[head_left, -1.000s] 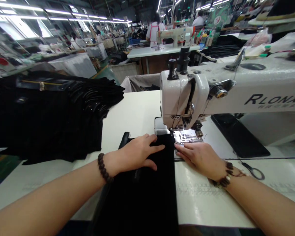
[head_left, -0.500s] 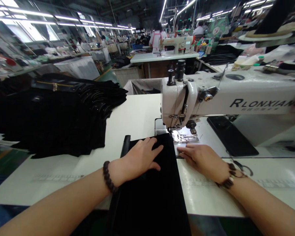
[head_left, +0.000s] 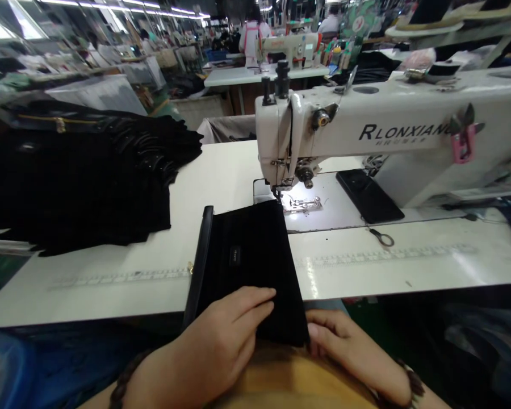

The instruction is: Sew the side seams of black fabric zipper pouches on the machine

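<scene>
A black fabric panel (head_left: 255,255) lies over the table's front edge, its far right corner under the needle area of the white sewing machine (head_left: 276,130). A dark zipper band (head_left: 200,261) runs along its left side, and a small label (head_left: 235,256) sits on its face. My left hand (head_left: 225,335) rests on the panel's near part with its fingers stretched out; the thumb is hidden. At the near right corner, my right hand (head_left: 344,352) pinches the panel's edge between thumb and fingers.
A pile of black pieces (head_left: 85,176) lies at the left of the white table (head_left: 234,176). On the right are a black phone (head_left: 368,196), a dark ring-handled tool (head_left: 382,237) and pink-handled snips (head_left: 464,142) on the machine. People and other machines stand behind.
Both hands have moved toward me, from beside the needle to the panel's near end. My right hand has taken hold of the corner. The camera view has tilted downward.
</scene>
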{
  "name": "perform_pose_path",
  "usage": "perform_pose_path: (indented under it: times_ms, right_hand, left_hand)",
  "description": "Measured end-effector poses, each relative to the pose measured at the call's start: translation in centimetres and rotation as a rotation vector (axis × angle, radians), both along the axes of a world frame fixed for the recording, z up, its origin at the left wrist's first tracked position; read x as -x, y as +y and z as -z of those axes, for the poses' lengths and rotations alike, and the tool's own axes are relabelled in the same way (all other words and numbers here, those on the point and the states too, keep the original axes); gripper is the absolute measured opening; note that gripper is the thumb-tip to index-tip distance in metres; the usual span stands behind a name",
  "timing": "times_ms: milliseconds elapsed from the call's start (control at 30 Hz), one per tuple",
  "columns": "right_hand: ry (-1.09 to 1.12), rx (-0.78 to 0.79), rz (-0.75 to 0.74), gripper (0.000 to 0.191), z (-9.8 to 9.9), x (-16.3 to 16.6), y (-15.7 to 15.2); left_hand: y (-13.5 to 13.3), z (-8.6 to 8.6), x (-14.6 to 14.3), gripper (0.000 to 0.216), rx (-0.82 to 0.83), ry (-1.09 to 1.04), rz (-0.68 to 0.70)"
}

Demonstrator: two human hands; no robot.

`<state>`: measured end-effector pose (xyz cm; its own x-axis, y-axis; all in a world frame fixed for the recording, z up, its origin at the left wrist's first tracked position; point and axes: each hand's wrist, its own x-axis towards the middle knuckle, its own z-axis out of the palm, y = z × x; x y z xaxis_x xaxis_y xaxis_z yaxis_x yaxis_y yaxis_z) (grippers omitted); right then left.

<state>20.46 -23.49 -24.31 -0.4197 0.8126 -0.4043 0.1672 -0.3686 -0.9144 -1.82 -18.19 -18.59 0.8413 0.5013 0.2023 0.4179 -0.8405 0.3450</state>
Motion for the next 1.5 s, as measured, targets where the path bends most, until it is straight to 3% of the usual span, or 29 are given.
perform_pose_path:
  times_ms: [100,300,567,867,1133,1367,1500]
  right_hand:
    - [0.102,0.106,0.074,0.033,-0.1,0.9,0.0]
    - [0.058,0.182,0.115,0.024,-1.0,1.0,-0.5]
    - [0.087,0.157,0.103,0.022,-1.6,1.0,-0.6]
    - [0.149,0.230,0.104,0.023,-2.3,0.8,-0.8]
    - [0.163,0.243,0.149,0.035,-2.3,1.0,-0.7]
    - [0.250,0.356,0.134,0.042,-2.5,1.3,-0.7]
    - [0.154,0.233,0.067,0.041,-3.1,1.0,-0.6]
  left_hand:
    - [-0.7,0.6,-0.7,0.039,-0.059,-0.018,-0.020]
    - [-1.5,1.9,-1.3,0.037,-0.078,0.015,0.041]
    - [-1.5,1.3,-1.3,0.029,0.019,-0.014,0.110]
    - [-1.5,1.5,-1.2,0.025,-0.003,-0.024,0.124]
    - [-1.6,1.4,-1.3,0.026,-0.088,-0.012,0.134]
    - [-1.8,1.5,-1.4,0.026,-0.329,-0.125,0.133]
    - [-1.7,0.6,-1.7,0.032,-0.314,-0.184,0.147]
